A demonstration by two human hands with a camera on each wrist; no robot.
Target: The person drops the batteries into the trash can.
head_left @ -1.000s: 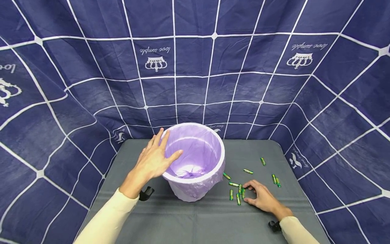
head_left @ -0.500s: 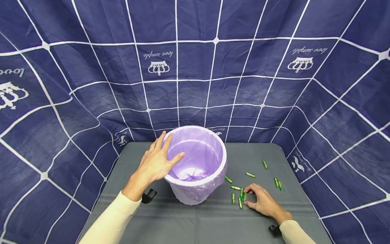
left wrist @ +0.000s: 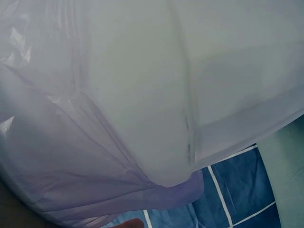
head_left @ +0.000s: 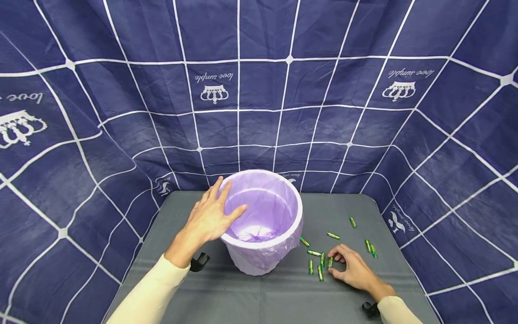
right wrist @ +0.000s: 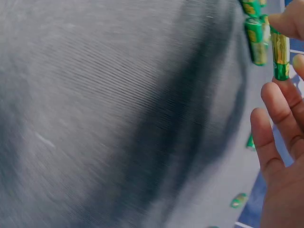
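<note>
A white trash bin (head_left: 252,265) with a thin purple liner bag (head_left: 263,202) stands in the middle of the head view. My left hand (head_left: 204,220) lies over its left rim, fingers spread and straight, thumb over the opening. The bin's wall fills most of the left wrist view. To the right of the bin, my right hand (head_left: 356,270) pinches a green-and-gold battery (right wrist: 280,52) by its ends, between thumb and fingertip. Several loose batteries (head_left: 320,273) of the same kind lie just left of that hand, between it and the bin.
More batteries are scattered farther back: one battery (head_left: 333,235) behind the right hand, another battery (head_left: 353,222) beyond it, and a pair of batteries (head_left: 370,247) at right. A grey cloth-covered table (head_left: 226,301) is walled by dark blue curtains (head_left: 259,126).
My right hand has drawn the pinched battery slightly right, apart from its neighbours. My left hand keeps its place on the bin's rim. The whole head view has shifted slightly.
</note>
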